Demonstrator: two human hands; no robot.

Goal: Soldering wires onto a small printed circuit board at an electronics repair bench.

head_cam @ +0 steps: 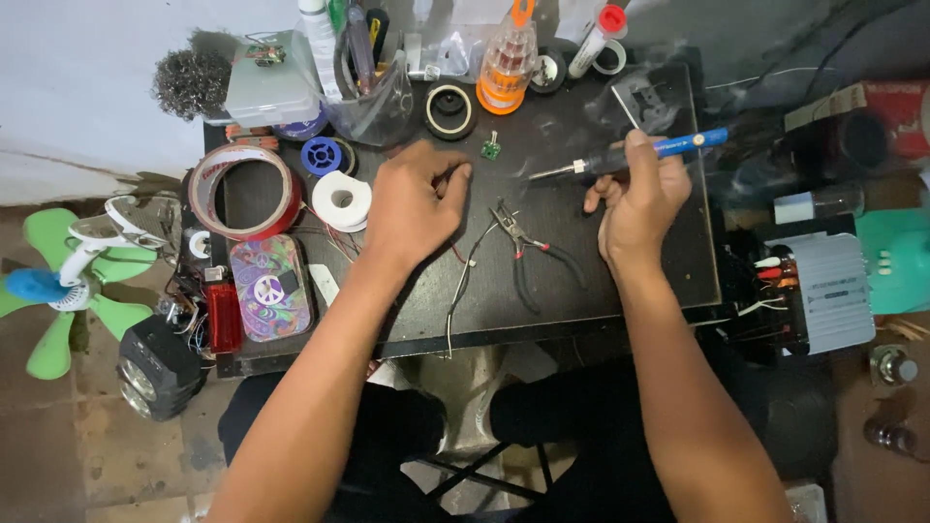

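Observation:
My right hand (pixel 637 199) grips a blue-handled soldering iron (pixel 628 155), its metal tip pointing left over the black work mat (pixel 572 281). My left hand (pixel 415 201) rests on the mat with fingers curled in; thin wires (pixel 465 276) trail from under it toward the near edge, and I cannot tell whether it pinches them. Small black-handled pliers (pixel 528 254) lie between the two hands. A tiny green circuit board (pixel 491 149) sits just beyond the left hand.
A large roll of red tape (pixel 244 191), a white solder spool (pixel 341 200), a blue spool (pixel 321 155) and a patterned tin (pixel 270 288) crowd the left. Bottles and tape rolls line the back edge. A green fan (pixel 58 281) stands left; a grey amplifier (pixel 831 291) right.

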